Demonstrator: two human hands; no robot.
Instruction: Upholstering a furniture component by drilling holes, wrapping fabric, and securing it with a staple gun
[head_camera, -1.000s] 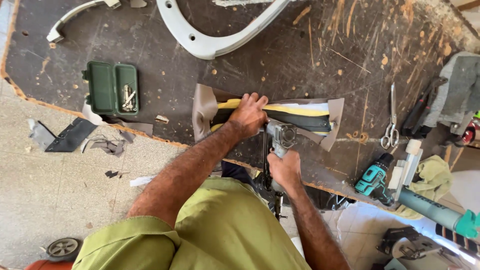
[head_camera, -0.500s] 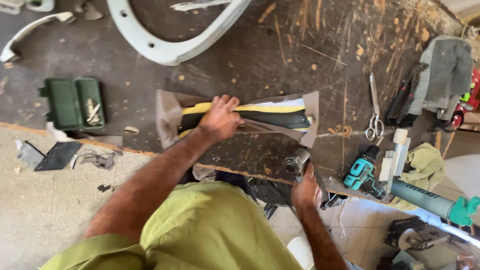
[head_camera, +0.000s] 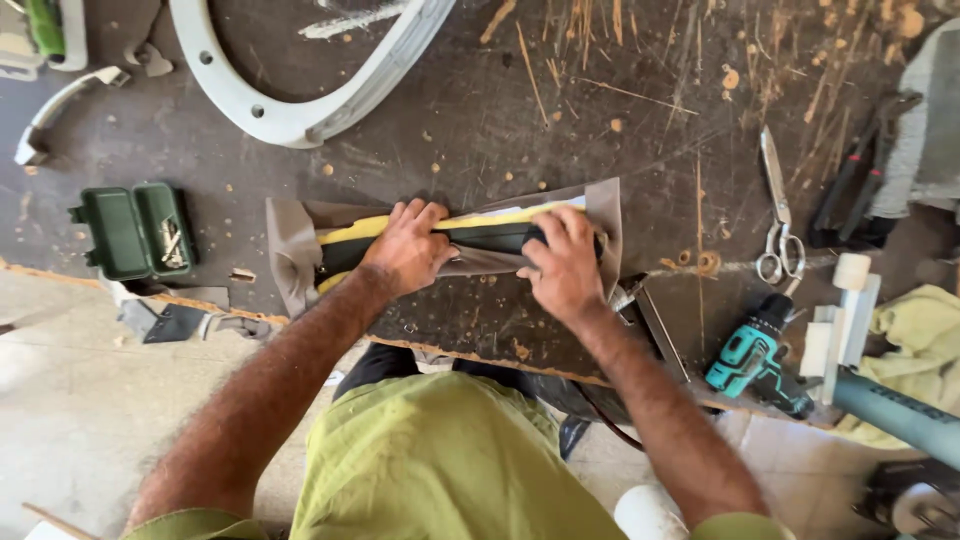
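A dark, scarred bench (head_camera: 560, 130) fills most of the frame, its top flecked with wood chips and pale scratches. At the upper centre lies a curved white plastic ring (head_camera: 300, 110) with small holes, and a smaller white curved piece (head_camera: 60, 105) sits at the upper left. An open green plastic case (head_camera: 135, 230) holding small metal bits rests at the left edge of the bench. To the right, a pair of steel scissors (head_camera: 775, 215) lies lengthwise, with black-handled pliers (head_camera: 860, 175) further right. A teal and black cordless drill (head_camera: 757, 355) lies at the lower right near a white block-shaped piece (head_camera: 840, 325) and a yellow-green cloth (head_camera: 920, 345). None of these blocks the hands.

In the middle of the frame, near the bench's front edge, lies a long black and yellow padded piece (head_camera: 480, 235), wrapped in a greyish-tan sheet (head_camera: 290, 250) that looks soft and creased, with loose flaps at both ends.

The left hand (head_camera: 408, 248) is spread flat, fingers slightly curled, pressing the sheet down over the piece's left half. The right hand (head_camera: 562, 265) is curled over the right half, pressing the sheet against it.
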